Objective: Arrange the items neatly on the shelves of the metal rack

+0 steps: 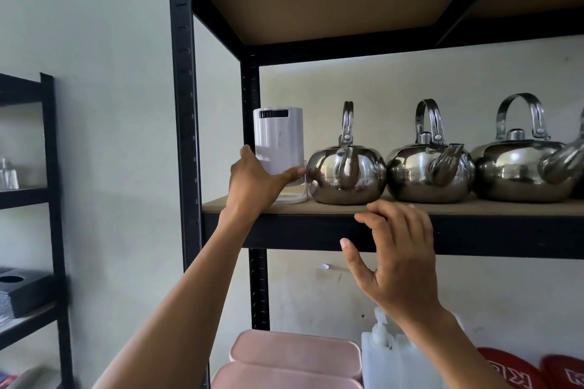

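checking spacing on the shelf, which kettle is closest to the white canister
The leftmost kettle, its spout facing the camera. It stands right beside the white canister that the left hand holds; the other kettles stand farther right.

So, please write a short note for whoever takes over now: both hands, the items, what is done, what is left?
Left hand grips the white cylindrical container at the left end of the brown board shelf, beside the row of shiny steel kettles.
Right hand is open, by the shelf's front edge.
Done: kettles stand in line.
Left: release the container, probably square it up.
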{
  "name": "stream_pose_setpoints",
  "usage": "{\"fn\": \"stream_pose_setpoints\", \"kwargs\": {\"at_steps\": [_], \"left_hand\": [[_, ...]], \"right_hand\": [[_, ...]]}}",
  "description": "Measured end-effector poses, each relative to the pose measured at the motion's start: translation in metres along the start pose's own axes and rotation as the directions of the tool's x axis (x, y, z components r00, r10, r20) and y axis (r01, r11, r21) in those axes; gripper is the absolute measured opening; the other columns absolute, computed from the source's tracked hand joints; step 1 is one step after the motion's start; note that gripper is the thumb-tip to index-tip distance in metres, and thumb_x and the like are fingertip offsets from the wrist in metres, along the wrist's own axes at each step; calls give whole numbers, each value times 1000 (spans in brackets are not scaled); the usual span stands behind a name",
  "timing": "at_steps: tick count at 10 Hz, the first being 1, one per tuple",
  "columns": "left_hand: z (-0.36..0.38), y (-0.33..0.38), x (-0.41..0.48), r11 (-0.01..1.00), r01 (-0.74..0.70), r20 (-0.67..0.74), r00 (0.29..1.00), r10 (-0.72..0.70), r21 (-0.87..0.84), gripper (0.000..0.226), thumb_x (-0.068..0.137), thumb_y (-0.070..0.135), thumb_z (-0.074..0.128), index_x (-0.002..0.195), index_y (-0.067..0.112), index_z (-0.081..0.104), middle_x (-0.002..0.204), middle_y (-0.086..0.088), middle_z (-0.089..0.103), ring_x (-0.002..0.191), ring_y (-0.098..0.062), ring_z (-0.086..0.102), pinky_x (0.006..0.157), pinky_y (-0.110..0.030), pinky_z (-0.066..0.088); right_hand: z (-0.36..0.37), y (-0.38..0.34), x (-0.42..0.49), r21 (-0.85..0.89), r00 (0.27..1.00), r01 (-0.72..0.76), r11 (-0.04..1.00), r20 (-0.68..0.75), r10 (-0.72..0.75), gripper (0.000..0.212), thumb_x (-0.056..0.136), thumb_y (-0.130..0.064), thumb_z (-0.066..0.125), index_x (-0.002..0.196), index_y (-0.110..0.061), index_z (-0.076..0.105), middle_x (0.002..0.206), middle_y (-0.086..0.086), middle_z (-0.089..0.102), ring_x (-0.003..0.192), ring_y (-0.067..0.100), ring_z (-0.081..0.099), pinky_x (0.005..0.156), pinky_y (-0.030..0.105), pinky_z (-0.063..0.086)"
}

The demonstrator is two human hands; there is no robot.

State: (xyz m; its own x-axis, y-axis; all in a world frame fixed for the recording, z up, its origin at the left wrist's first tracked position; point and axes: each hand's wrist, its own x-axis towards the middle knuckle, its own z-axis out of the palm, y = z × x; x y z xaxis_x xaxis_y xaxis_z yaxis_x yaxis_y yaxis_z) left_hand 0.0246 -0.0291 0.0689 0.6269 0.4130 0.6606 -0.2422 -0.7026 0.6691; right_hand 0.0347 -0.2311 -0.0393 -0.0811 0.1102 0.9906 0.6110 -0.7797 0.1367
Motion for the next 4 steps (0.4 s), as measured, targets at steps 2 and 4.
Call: {"fn": "stream_pose_setpoints", "kwargs": {"at_steps": [2,4], "left_hand": [[15,0,-48,978,-91,-249,959,137,185,85,86,62,57,146,6,34,142,-14,50,133,-31,41,113,-43,29],[47,-20,-90,932,-264,-287,899,331,251,63,94,58,31,128,11,57,144,-10,49,141,-25,33,120,-44,5]], "right_hand": [[-10,13,-13,7,985,105,994,141,-105,35,87,-34,56,114,-13,52,131,13,56,127,29,47,113,48,28],[-29,27,-16,12,942,186,983,283,-182,45,85,-29,61,125,-11,52,149,11,40,141,25,32,113,48,27]]}}
